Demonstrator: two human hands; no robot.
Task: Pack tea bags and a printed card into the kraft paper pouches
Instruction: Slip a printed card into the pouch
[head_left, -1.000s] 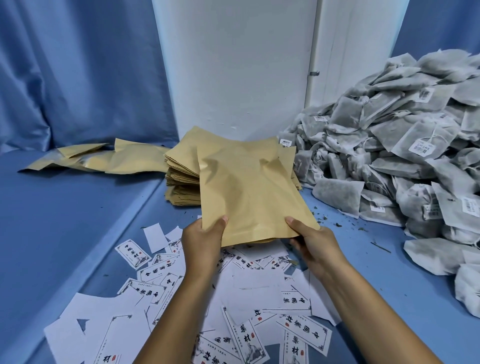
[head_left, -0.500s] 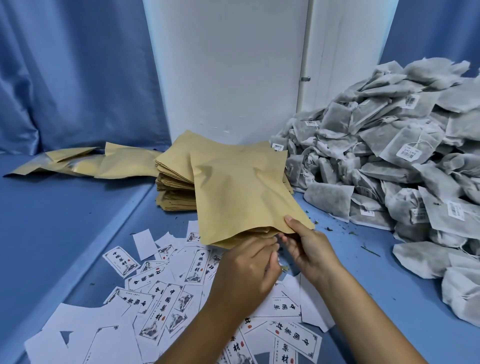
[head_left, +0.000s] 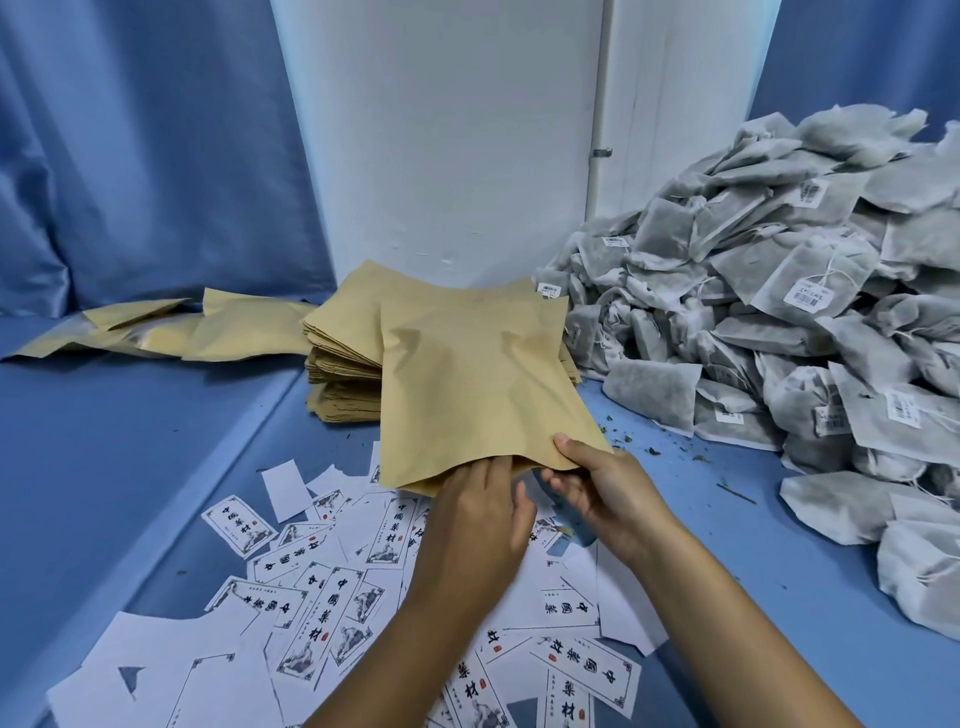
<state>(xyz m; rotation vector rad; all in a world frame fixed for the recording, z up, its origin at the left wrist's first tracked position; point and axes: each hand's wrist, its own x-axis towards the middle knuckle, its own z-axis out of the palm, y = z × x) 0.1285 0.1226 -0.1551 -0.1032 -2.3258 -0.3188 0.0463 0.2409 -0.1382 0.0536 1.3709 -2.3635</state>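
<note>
Two hands: both at near mouth of one kraft pouch, held up over the cards.
Left hand: fingers straight, tips slid into the mouth, likely spreading it open; holds nothing.
Right hand: thumb on top, fingers under, pinching the pouch's near right corner to steady it.
Printed cards: loose scatter on blue table, right under the hands for easy reach.
Pouch contents: can't tell; looks flat, probably nothing in yet.
Pouch stack: flat pile behind held pouch.
Loose pouches: far left, lying flat.
Tea bags: big heap at right, none picked.
</note>
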